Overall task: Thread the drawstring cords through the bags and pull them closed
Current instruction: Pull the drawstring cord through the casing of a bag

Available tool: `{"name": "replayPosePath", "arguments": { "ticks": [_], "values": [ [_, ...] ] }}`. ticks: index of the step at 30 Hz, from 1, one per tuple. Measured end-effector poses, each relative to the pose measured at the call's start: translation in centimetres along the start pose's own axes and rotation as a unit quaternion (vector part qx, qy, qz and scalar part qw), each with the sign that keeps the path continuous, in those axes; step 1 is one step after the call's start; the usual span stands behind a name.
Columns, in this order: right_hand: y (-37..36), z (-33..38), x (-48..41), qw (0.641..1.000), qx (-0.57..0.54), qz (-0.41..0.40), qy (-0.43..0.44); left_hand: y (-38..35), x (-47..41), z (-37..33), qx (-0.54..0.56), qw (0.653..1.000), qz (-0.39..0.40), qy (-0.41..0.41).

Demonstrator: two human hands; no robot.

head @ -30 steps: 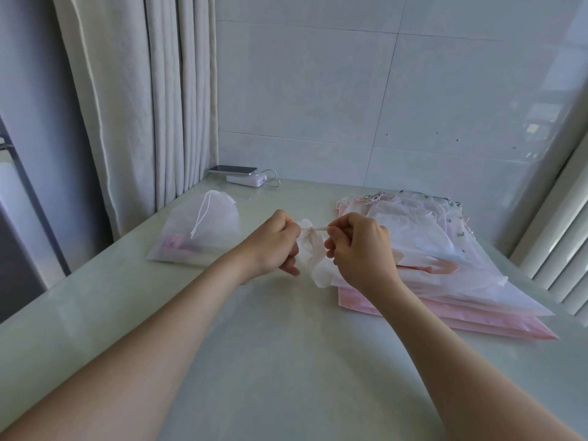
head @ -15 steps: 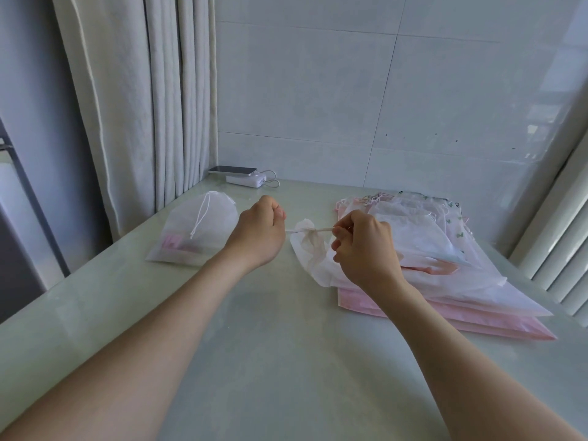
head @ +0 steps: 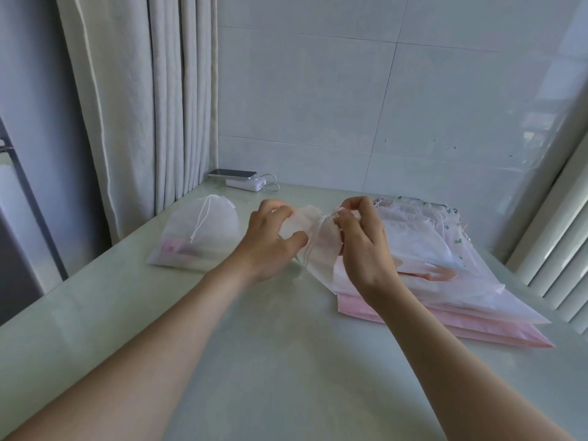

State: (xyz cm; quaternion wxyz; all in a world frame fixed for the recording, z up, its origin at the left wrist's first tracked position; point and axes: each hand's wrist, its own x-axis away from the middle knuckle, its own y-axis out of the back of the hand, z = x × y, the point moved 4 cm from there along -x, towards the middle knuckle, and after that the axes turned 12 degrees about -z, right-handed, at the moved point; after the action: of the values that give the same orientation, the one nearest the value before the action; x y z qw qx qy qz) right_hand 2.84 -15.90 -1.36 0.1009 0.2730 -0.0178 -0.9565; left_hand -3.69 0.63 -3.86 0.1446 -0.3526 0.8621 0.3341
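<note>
Gripping one sheer bag: left hand, right hand; one cinched bag aside.

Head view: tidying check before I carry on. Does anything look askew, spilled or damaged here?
Nothing stands out. The closed bag lies flat on the table, the stack of bags is slightly fanned but tidy, and the left hand and right hand hold the small white bag. No spill or tear shows.
</note>
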Motion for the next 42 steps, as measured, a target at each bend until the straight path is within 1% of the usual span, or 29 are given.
{"name": "replayPosePath", "arguments": {
  "ticks": [2,4,6,8,10,13,15,19,21,23,27,30,32,33,35,37,39,42],
  "values": [
    [0.4,0.4,0.0,0.998,-0.057,-0.021,-0.028,0.6,-0.3,-0.4,0.037,0.999,-0.027,0.01],
    [0.6,0.4,0.0,0.995,-0.087,-0.017,-0.045,1.3,-0.5,-1.0,0.098,0.993,-0.06,0.018],
    [0.5,0.4,0.3,0.996,-0.079,-0.003,-0.045,2.0,-0.5,-1.5,0.127,0.987,-0.091,0.035],
    [-0.2,0.1,0.6,0.997,-0.059,0.006,-0.04,2.3,-0.7,-1.5,0.127,0.984,-0.121,0.032],
    [-0.9,-0.3,0.6,1.0,-0.021,-0.011,-0.021,2.6,-1.0,-1.4,0.109,0.982,-0.154,0.023],
    [-1.9,-1.1,0.3,0.998,0.028,-0.049,-0.023,3.5,-1.2,-1.0,0.021,0.976,-0.217,0.005],
    [-2.8,-1.2,0.1,0.998,0.035,-0.038,-0.028,4.7,-1.1,-0.8,-0.071,0.963,-0.258,0.011],
    [-5.5,-1.8,0.4,0.996,0.07,0.048,-0.041,8.0,-1.3,0.7,-0.242,0.918,-0.302,0.079],
    [-6.9,-2.2,0.9,0.99,0.093,0.1,-0.041,9.2,-1.3,1.7,-0.288,0.9,-0.304,0.116],
    [-8.2,-2.6,1.5,0.981,0.116,0.151,-0.037,9.7,-1.2,2.8,-0.318,0.89,-0.294,0.141],
    [-10.2,-3.0,2.2,0.963,0.155,0.221,0.009,9.2,-1.0,4.5,-0.408,0.855,-0.296,0.125],
    [-11.0,-2.9,2.6,0.953,0.154,0.26,0.033,8.9,-1.2,5.2,-0.421,0.842,-0.312,0.127],
    [-11.2,-2.8,3.0,0.94,0.161,0.295,0.051,8.8,-1.3,5.2,-0.41,0.847,-0.322,0.107],
    [-11.3,-2.7,3.1,0.935,0.164,0.31,0.058,8.7,-1.4,5.1,-0.395,0.856,-0.322,0.085],
    [-11.2,-2.8,3.2,0.932,0.157,0.32,0.061,8.0,-1.6,4.4,-0.345,0.889,-0.299,0.02],
    [-10.8,-3.0,2.9,0.947,0.152,0.279,0.05,7.0,-1.6,3.4,-0.3,0.919,-0.25,-0.054],
    [-9.8,-3.0,2.1,0.962,0.175,0.202,0.055,5.6,-1.4,2.6,-0.253,0.943,-0.192,-0.099],
    [-7.6,-2.9,0.6,0.961,0.244,0.107,0.079,3.5,-0.7,1.5,-0.204,0.963,-0.141,-0.105]
  ]
}}
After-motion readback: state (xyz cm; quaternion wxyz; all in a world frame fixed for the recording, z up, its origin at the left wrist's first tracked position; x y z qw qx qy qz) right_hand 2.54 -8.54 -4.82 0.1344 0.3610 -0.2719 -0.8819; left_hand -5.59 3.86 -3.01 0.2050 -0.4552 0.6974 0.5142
